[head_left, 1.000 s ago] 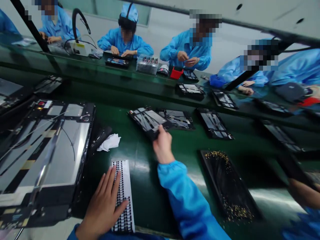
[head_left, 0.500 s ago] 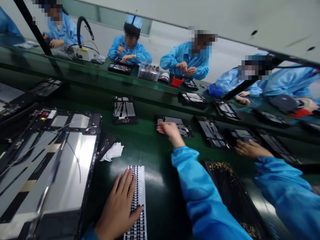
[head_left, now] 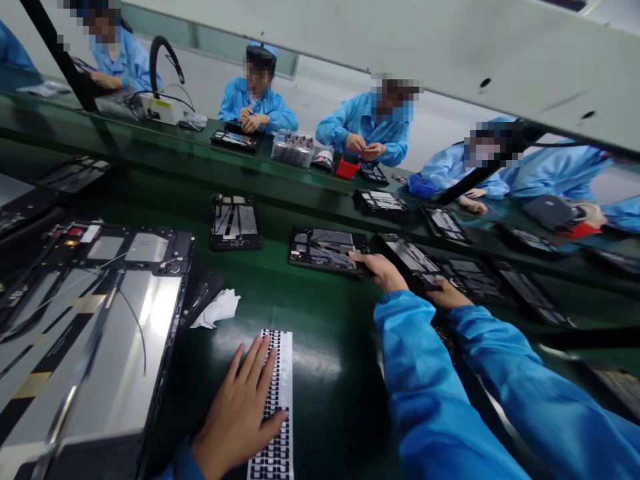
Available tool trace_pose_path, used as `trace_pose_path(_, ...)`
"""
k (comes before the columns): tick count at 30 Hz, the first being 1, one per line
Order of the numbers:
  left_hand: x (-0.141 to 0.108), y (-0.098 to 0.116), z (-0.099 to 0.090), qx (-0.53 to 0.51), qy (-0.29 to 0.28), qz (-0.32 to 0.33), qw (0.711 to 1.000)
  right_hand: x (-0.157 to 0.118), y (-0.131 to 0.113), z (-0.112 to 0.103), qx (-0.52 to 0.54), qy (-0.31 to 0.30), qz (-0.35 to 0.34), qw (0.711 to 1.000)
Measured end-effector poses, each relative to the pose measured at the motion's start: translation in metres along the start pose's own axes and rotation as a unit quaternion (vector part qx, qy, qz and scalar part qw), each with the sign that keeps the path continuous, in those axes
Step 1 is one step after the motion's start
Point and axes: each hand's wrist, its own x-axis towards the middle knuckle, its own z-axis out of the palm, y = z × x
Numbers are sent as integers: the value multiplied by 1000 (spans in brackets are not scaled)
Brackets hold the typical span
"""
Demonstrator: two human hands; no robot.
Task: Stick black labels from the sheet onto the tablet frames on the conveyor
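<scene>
My left hand [head_left: 243, 407] lies flat with fingers spread on a white sheet [head_left: 284, 373] bearing rows of small black pieces. My right hand [head_left: 384, 270] reaches forward and grips the right edge of an opened tablet [head_left: 325, 243], its thumb on top and the other fingers mostly hidden. This tablet lies flat, its silver inside and thin wires facing up. Close to my right hand, a co-worker's hand [head_left: 450, 295] touches the near end of another opened tablet [head_left: 413, 259].
A large opened tablet [head_left: 145, 313] fills the left side, with crumpled white paper [head_left: 220, 309] beside it. Another tablet [head_left: 236, 223] and several more lie in a row. Across the green bench, co-workers sit by a red bin [head_left: 349, 167]. A pale overhead panel [head_left: 400, 40] spans the top.
My right hand has shifted from the tablet's left part to its right edge, and that tablet sits slightly farther left. The co-worker's hand has come left, near mine. My left hand stays put.
</scene>
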Motion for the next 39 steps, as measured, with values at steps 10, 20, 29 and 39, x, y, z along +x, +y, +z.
trace_pose_path(10, -20, 9, -16, -52, -69, 34, 996, -128, 101, 24, 208, -17, 18, 978)
trace_pose_path(20, -55, 28, -25, -79, -66, 46, 994, -188, 178, 3, -233, 139, -216, 938)
trace_pose_path(29, -52, 26, -33, -68, -83, -65, 992, -278, 181, 37, -140, -150, -483, 851)
trace_pose_path(39, -47, 13, -30, -44, -62, -64, 995, -268, 176, 73, -178, -215, -525, 804)
